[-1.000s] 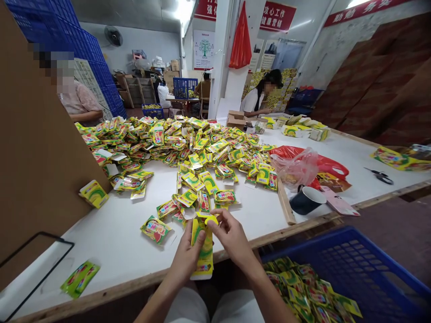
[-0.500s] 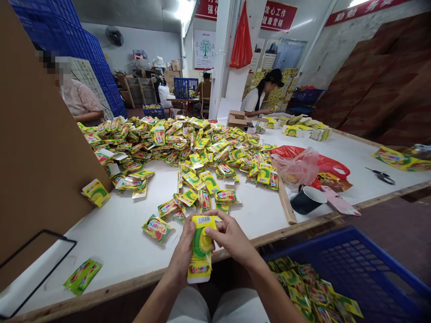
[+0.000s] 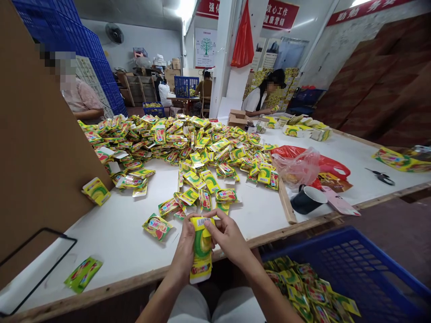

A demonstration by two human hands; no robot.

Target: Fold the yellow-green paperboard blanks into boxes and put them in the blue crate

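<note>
Upright in front of me is a small yellow and green cardboard box [image 3: 202,251], a barcode near its top edge. My left hand [image 3: 185,242] is closed along its left side, thumb at the upper corner. At the upper right, my right hand [image 3: 224,231] grips the top of the same box, thumb and finger pressed by the barcode. Just beyond my hands lie several similar boxes [image 3: 188,197] on the white table [image 3: 128,244]. A single box [image 3: 157,227] rests left of them. Farther left is a flat green packet [image 3: 83,273].
A large heap of boxes [image 3: 168,139] spans the table's far side. At left stands a brown cardboard panel [image 3: 43,148]. To the right are a dark mug [image 3: 308,199], scissors [image 3: 380,176] and a red bag [image 3: 332,166]. A blue crate [image 3: 380,269] holding boxes sits below the table edge.
My right thumb and fingers have shifted up and left to the box's barcode end. The box is still in both hands, tilted slightly differently.
</note>
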